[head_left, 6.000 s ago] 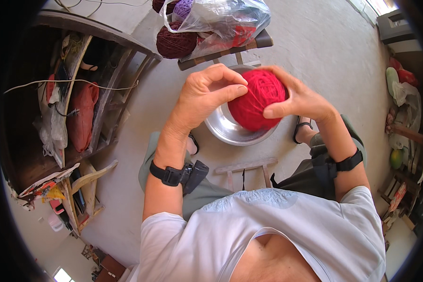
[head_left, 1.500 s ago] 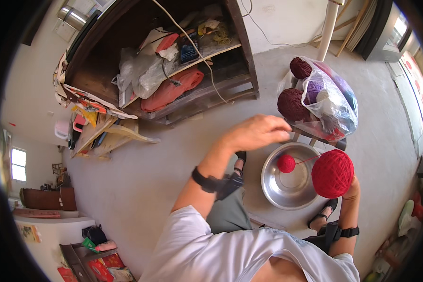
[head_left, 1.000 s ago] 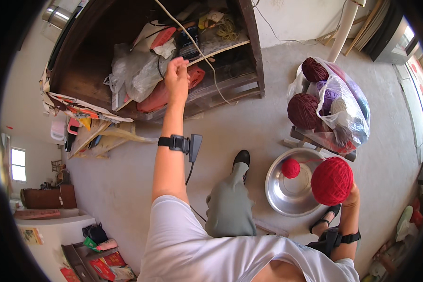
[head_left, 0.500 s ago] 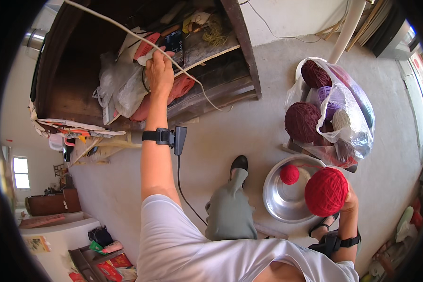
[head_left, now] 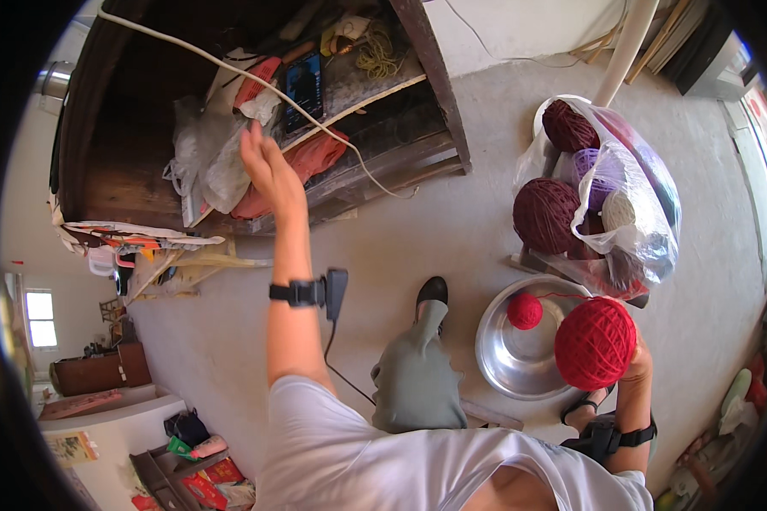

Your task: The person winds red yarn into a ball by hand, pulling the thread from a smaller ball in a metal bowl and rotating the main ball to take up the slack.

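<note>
On bare concrete floor (head_left: pixel 452 221), steel bowl (head_left: pixel 504 368) beside cluttered wooden shelf (head_left: pixel 383 128).

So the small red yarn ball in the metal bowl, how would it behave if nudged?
The small red yarn ball is round and sits on the curved wall of the metal bowl, so it would probably roll. It looks soft and light. A strand leads to the big red ball, which may tug it.

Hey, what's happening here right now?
A seated person holds a big red yarn ball in the right hand above a metal bowl, where a small red ball lies. The left hand is raised, open, toward a cluttered wooden shelf. A bag of yarn balls sits beside the bowl.
</note>
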`<action>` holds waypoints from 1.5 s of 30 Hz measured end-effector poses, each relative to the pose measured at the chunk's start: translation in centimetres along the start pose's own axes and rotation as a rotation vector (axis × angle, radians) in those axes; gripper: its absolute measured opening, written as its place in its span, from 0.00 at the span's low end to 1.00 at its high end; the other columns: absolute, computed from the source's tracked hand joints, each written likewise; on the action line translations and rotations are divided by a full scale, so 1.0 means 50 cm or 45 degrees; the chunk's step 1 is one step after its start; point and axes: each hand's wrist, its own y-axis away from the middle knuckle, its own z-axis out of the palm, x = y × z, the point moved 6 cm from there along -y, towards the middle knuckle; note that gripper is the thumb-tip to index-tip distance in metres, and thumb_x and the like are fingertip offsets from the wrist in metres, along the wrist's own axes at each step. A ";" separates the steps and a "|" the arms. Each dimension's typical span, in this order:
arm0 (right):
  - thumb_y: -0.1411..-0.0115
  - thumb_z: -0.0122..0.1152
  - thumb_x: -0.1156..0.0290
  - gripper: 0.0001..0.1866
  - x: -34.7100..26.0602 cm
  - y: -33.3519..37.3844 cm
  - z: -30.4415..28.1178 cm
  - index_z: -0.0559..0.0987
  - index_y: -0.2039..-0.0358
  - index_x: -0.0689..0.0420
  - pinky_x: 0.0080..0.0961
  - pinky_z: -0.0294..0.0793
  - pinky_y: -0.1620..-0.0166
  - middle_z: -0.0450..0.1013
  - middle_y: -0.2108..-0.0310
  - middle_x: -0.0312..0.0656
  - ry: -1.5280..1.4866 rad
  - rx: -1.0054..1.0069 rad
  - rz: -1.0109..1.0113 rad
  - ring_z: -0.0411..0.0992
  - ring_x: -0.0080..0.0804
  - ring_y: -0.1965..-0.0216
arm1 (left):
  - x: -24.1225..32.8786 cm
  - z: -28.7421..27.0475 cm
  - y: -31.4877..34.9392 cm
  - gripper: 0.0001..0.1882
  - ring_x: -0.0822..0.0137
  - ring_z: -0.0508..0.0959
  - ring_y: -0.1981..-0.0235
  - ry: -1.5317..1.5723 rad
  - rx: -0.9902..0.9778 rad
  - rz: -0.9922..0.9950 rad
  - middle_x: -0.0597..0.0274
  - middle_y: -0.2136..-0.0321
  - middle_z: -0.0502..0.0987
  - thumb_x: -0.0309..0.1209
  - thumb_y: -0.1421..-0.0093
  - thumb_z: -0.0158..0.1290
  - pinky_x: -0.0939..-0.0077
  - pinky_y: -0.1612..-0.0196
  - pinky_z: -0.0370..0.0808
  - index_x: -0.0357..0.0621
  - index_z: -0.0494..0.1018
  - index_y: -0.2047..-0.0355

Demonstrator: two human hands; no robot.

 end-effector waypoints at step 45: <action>0.61 0.78 0.50 0.50 -0.050 0.288 0.067 0.67 0.39 0.59 0.32 0.64 0.39 0.69 0.45 0.43 0.608 -0.177 -0.010 0.67 0.35 0.42 | 0.603 0.169 0.681 0.27 0.79 0.70 0.72 0.844 -2.511 -0.587 0.69 0.71 0.75 0.50 0.30 0.44 0.84 0.68 0.68 0.40 0.75 0.47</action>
